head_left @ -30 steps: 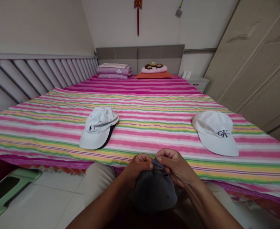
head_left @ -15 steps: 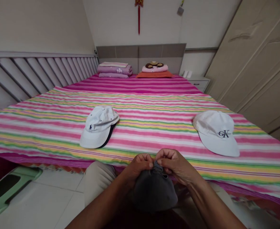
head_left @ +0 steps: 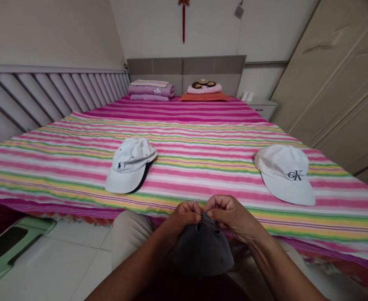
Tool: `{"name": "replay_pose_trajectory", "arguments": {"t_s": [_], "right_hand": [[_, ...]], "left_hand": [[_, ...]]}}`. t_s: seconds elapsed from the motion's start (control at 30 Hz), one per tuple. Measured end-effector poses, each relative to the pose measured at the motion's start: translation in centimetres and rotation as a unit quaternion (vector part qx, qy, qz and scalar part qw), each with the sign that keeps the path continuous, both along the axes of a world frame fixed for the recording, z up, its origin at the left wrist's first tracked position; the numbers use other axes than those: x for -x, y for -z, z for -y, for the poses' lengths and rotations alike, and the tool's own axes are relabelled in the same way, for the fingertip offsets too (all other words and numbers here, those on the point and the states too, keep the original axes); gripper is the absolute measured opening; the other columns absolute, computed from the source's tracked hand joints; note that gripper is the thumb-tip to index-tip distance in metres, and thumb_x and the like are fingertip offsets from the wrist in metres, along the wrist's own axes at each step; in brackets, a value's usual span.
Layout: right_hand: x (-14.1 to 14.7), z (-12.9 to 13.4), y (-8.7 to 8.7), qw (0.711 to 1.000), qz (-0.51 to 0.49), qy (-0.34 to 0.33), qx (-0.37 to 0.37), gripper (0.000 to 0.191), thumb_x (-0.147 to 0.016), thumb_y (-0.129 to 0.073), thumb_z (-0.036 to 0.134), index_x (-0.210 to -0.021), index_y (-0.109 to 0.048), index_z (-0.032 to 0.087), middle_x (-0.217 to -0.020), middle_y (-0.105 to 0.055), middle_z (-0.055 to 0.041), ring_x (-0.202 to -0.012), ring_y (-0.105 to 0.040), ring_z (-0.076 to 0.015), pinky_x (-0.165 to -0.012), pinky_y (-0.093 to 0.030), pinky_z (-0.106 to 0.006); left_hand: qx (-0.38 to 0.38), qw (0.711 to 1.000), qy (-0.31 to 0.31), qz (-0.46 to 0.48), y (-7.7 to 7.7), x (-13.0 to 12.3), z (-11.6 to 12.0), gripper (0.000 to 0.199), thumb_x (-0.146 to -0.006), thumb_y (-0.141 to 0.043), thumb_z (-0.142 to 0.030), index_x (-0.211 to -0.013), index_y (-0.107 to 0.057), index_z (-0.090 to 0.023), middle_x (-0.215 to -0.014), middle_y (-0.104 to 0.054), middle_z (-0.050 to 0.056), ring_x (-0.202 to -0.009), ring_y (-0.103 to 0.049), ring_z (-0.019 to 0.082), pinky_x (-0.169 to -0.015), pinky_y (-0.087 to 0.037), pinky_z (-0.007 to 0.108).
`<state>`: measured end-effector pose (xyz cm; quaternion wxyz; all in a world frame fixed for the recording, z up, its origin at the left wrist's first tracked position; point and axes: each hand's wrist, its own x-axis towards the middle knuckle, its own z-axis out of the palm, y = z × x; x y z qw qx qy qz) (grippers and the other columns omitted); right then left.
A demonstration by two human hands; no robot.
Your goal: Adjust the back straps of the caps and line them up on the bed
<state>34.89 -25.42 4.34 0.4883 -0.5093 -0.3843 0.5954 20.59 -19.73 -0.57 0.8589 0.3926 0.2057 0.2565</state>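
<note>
A dark grey baseball cap (head_left: 203,251) is held over the lap, its crown hanging downward and a small gathered fold at its upper edge pinched from both sides. That fold is gripped narrowly by the fingers of the left hand (head_left: 184,219) and the right hand (head_left: 231,217), which nearly meet there, neither being clearly nearer. A beige trouser leg (head_left: 130,236) is seen just left of the cap. Further forward, 2 white caps lie well apart on a striped bedsheet (head_left: 196,184): a logo-marked cap (head_left: 129,165) and a lettered cap (head_left: 284,175).
</note>
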Motion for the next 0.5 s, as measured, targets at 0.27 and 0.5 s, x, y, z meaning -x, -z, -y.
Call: {"name": "replay_pose_trajectory", "arguments": {"t_s": [0.27, 0.5], "right_hand": [[-0.8, 0.0, 0.0, 0.996, -0.010, -0.085, 0.018, 0.018, -0.055, -0.072, 0.023, -0.062, -0.058, 0.014, -0.044, -0.050, 0.0061, -0.035, -0.037, -0.0030, -0.034, -0.022, -0.016], [-1.0, -0.2, 0.4, 0.995, 0.000, -0.099, -0.015, 0.025, -0.057, -0.074, 0.029, -0.065, -0.056, 0.015, -0.049, -0.051, 0.0059, -0.036, -0.040, -0.0039, -0.036, -0.027, -0.017]], "left_hand": [[-0.010, 1.000, 0.024, 0.001, 0.1, 0.2, 0.1, 0.021, -0.051, -0.073, -0.022, -0.058, -0.055, -0.013, -0.055, -0.055, -0.001, -0.045, -0.045, 0.007, -0.045, -0.029, 0.019], [-0.008, 0.999, 0.042, -0.022, -0.8, 0.1, 0.5, 0.022, -0.053, -0.073, -0.019, -0.057, -0.052, -0.013, -0.053, -0.055, -0.001, -0.048, -0.048, 0.007, -0.048, -0.032, 0.018]]}}
